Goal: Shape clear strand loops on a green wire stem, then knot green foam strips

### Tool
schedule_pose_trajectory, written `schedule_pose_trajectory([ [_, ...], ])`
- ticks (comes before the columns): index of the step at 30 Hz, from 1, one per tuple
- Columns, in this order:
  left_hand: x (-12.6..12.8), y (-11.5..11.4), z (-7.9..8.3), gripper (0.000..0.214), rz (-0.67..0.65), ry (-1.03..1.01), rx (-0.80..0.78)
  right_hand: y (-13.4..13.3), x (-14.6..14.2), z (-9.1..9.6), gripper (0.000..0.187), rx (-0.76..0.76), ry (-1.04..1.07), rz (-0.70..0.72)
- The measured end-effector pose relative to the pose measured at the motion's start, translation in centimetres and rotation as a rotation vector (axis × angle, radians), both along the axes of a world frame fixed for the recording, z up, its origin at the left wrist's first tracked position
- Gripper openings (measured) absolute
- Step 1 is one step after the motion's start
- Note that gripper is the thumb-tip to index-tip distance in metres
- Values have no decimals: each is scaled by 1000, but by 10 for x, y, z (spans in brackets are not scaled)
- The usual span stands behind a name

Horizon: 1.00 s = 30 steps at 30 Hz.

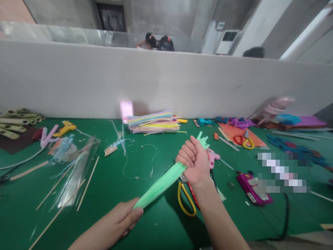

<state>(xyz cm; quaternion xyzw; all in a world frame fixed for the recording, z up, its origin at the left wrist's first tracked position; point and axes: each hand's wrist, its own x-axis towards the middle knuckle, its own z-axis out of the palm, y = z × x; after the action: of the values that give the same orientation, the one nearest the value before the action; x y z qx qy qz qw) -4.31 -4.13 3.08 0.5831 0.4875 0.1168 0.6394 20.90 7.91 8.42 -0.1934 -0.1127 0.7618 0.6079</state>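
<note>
A bundle of light green pipe cleaners slants above the green table. My right hand is a fist wrapped round its upper part, with the green tips poking out past my fingers. My left hand pinches the bundle's lower end near the table's front. Just below my right hand lie yellow-handled scissors and a pink glue gun.
A stack of coloured pipe cleaners lies by the white partition. At the left are wooden sticks, clear wrapping and a yellow glue gun. At the right are a purple box, red scissors and felt pieces. People's heads show behind the partition.
</note>
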Motion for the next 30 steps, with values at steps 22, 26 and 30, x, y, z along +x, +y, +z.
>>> schedule_pose_trajectory([
  [22, 26, 62, 44, 43, 301, -198, 327, 3, 3, 15, 51, 161, -191, 23],
  [26, 82, 87, 26, 38, 179, -364, 77, 10, -24, -6, 35, 161, -317, 22],
  [30, 83, 103, -13, 29, 381, -491, -59, -1, -34, -50, 42, 140, -548, 90],
])
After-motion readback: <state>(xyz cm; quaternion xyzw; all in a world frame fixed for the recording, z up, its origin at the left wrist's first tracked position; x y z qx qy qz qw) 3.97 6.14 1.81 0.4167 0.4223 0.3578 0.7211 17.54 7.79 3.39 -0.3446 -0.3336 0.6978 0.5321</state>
